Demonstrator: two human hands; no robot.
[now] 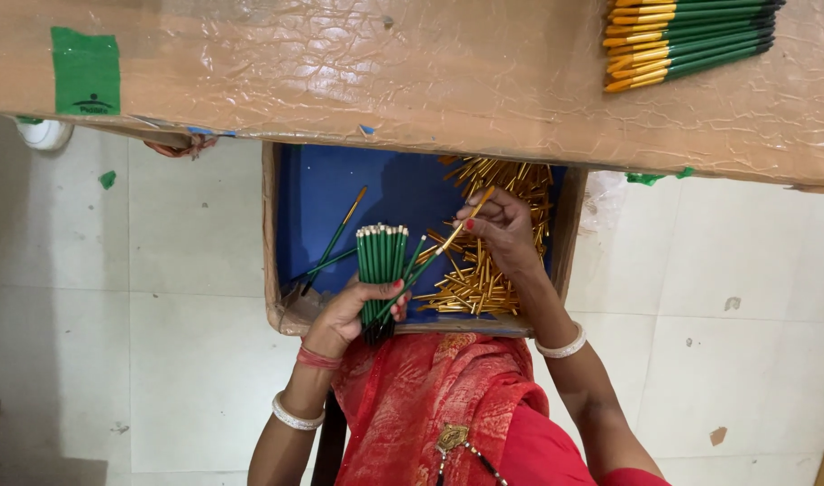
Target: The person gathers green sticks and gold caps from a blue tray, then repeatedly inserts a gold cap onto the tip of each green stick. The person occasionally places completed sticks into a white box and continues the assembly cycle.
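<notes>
While left hand (353,310) fists a green stick bundle (380,270) | right hand (502,229) pinches one gold-tipped stick (452,236) | brown tabletop (385,72) beyond, tiled floor (160,360) below.

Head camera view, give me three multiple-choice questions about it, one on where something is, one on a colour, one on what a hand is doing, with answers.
1. Where does the heap of gold caps lie?
A. In the blue-lined box
B. On the floor
C. On the person's lap

2. What colour are the sticks in the bundle?
A. Red
B. Green
C. White

3. What is the right hand doing?
A. Resting flat and empty
B. Pinching a single gold-capped stick
C. Gripping the box rim

Answers: 1 A, the caps lie against the box's right side. 2 B, green shafts stand in the left hand. 3 B, its fingertips close on one stick.
</notes>
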